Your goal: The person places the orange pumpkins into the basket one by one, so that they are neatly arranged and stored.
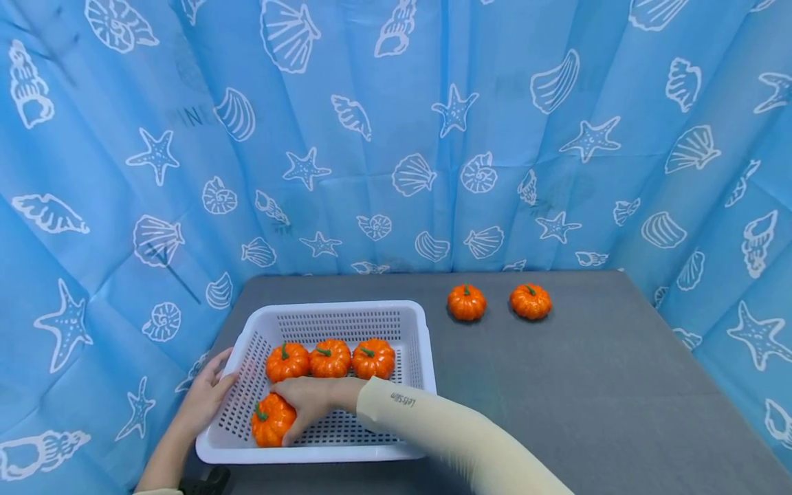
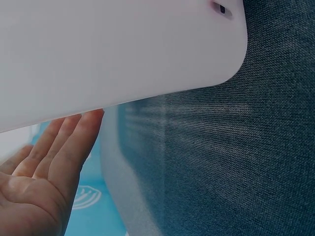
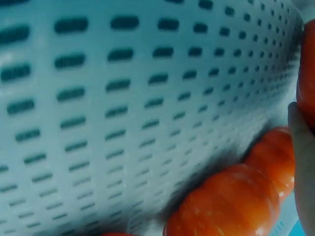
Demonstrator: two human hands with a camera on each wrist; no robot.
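Observation:
My right hand (image 1: 312, 399) reaches into a white plastic basket (image 1: 425, 344) with slotted walls and floor. It grips a shiny orange toy pumpkin (image 1: 270, 423) with a green stem at the basket's front left, thumb on the near side. In the right wrist view, one finger (image 3: 301, 167) lies against a pumpkin (image 3: 307, 73) at the right edge. Three more pumpkins (image 1: 373, 359) sit in a row behind that hand. My left hand (image 1: 207, 395) holds the basket's left rim, thumb over the top; in the left wrist view its fingers (image 2: 74, 147) reach the basket's outer side (image 2: 123, 49).
Two more orange pumpkins (image 1: 467, 302) stand apart on the grey cloth-covered table (image 1: 588, 385), right of the basket toward the back edge. A blue curtain (image 1: 396, 137) with white shell and starfish prints surrounds the table at the back and sides.

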